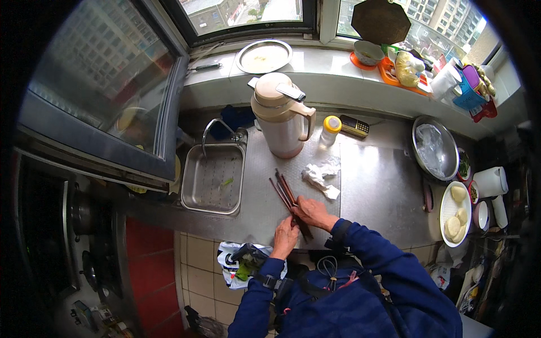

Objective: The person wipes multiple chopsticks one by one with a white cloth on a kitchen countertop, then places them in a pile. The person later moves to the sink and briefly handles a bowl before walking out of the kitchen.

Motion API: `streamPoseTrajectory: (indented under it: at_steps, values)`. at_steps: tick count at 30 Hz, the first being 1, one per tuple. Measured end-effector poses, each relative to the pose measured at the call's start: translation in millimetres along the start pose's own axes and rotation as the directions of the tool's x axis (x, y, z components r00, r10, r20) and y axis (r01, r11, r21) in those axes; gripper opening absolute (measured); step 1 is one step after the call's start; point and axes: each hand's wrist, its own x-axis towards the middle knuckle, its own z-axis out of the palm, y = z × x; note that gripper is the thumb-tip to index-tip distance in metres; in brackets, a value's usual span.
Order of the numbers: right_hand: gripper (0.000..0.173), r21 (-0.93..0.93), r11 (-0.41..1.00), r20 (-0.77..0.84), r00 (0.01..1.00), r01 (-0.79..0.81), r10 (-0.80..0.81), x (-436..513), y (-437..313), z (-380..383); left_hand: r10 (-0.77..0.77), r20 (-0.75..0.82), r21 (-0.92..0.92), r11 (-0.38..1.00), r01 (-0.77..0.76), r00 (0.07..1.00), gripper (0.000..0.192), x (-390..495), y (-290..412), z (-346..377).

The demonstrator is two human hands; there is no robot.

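Observation:
A bundle of dark brown chopsticks (285, 189) lies slanted over the front part of the steel counter (376, 181). My right hand (312, 212) is closed around the middle of the bundle. Just below it, my left hand (286, 237) has its fingertips pinched against the chopsticks' lower part. The far ends fan out slightly, and one thin stick stands apart on the left. A crumpled white tissue (321, 179) lies beyond my right hand. Behind the bundle a beige vacuum flask (279, 118) stands upright, with a yellow-capped clear bottle (330, 130) to its right.
The steel sink (213, 179) with its tap (217, 122) is on the left, under an open window sash (169, 126). A mobile phone (354, 126) lies near the wall. A metal basin (435, 148) and a white plate of buns (455, 213) stand right. A plastic bag (228, 270) hangs at the counter's front.

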Motion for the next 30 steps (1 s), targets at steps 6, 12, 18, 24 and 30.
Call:
streamPoseTrajectory:
  at_steps: [6, 12, 18, 24, 30]
  values:
    - [0.028, -0.533, 0.785, -0.055, 0.913, 0.315, -0.403, 1, -3, 1, -0.056, 0.109, -0.054, 0.997, 0.062, 0.992, 0.035, 1, 8, 4]
    - [0.019, -0.581, 0.775, -0.134, 0.909, 0.251, -0.394, 14, 1, 11, -0.197, 0.034, -0.182, 0.963, 0.200, 0.980, 0.032, -8, 17, -12]
    - [0.011, -0.576, 0.685, -0.184, 0.746, 0.445, -0.640, 8, -6, 22, 0.294, -0.196, 0.410, 0.891, -0.194, 0.936, 0.042, 7, 13, -41]
    - [0.018, -0.420, 0.745, -0.053, 0.806, 0.518, -0.590, -2, -14, 19, 0.434, 0.056, 0.665, 0.656, -0.358, 0.899, 0.042, 17, 3, -52]
    - [0.033, -0.188, 0.924, 0.208, 0.933, 0.333, -0.294, -18, -3, -13, 0.410, 0.113, 0.722, 0.592, -0.358, 0.905, 0.017, 21, -3, -65]
